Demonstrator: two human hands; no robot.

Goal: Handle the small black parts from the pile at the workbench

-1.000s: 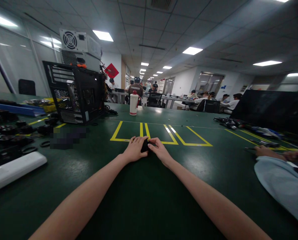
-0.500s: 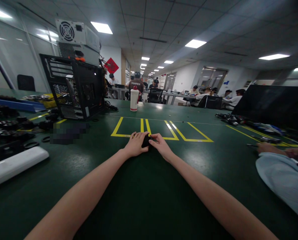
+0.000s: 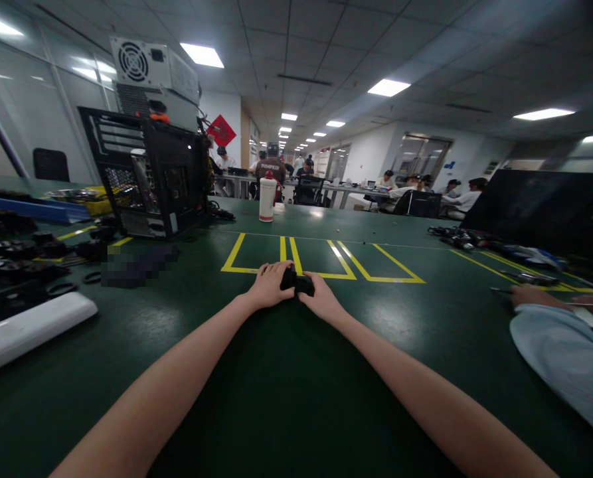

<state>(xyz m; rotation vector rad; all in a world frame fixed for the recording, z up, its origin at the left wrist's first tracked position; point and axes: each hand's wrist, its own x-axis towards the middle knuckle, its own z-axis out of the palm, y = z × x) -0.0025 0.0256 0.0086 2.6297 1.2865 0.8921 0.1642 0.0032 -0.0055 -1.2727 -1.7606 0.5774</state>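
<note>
Both hands meet over the green table near the middle of the view. My left hand (image 3: 271, 285) is closed around a small black part (image 3: 289, 277), its fingers curled over the top. A second black, blocky piece (image 3: 305, 285) sits between the thumb and fingers of my right hand (image 3: 323, 299). The two dark pieces touch or nearly touch; whether they are joined I cannot tell. Their exact kind is too small and dark to make out, and my fingers hide part of each.
Yellow tape (image 3: 326, 273) marks boxes just beyond my hands. A white bottle (image 3: 266, 200) stands farther back. On the left are an open computer case (image 3: 164, 179), black parts and a white bar (image 3: 37, 325). A co-worker's sleeve (image 3: 560, 352) reaches in from the right.
My right hand has shifted slightly down, and more of the black piece in it now shows. My left hand stays almost in place, still closed on its part.
</note>
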